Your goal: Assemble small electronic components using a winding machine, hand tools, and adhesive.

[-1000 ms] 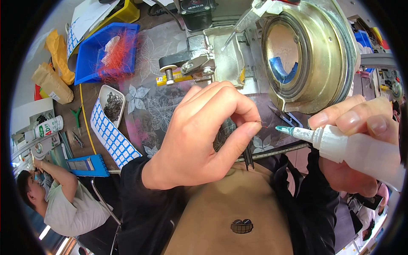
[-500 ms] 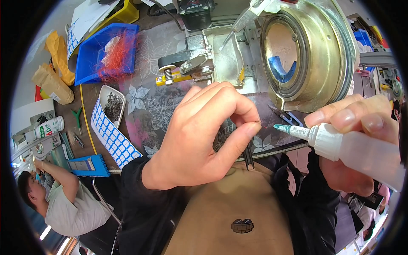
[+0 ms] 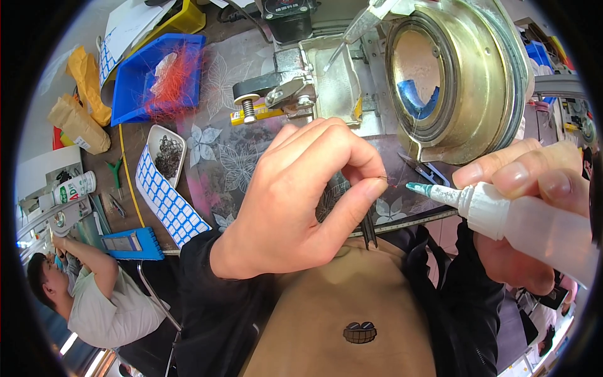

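My left hand (image 3: 308,195) is closed, thumb and forefinger pinching a very thin dark piece with a speck of red thread (image 3: 394,185) at its end. Its exact kind is too small to tell. In my right hand (image 3: 527,176) lies a translucent white squeeze bottle (image 3: 540,220), tilted sideways. The bottle's green-stained nozzle (image 3: 419,188) points at the red speck, a short gap apart. Dark pointed prongs (image 3: 369,232) show below my left hand; whether the hand holds them is hidden. Small snips (image 3: 424,169) rest on the bench behind the nozzle.
A round brass-coloured machine housing (image 3: 468,94) stands at the back right, beside a metal clamp device (image 3: 289,94). To the left are a blue bin (image 3: 125,100) of red threads, a white dish (image 3: 179,141) of small dark wire pieces and a blue-patterned sheet (image 3: 166,207). Another person (image 3: 103,295) sits far left.
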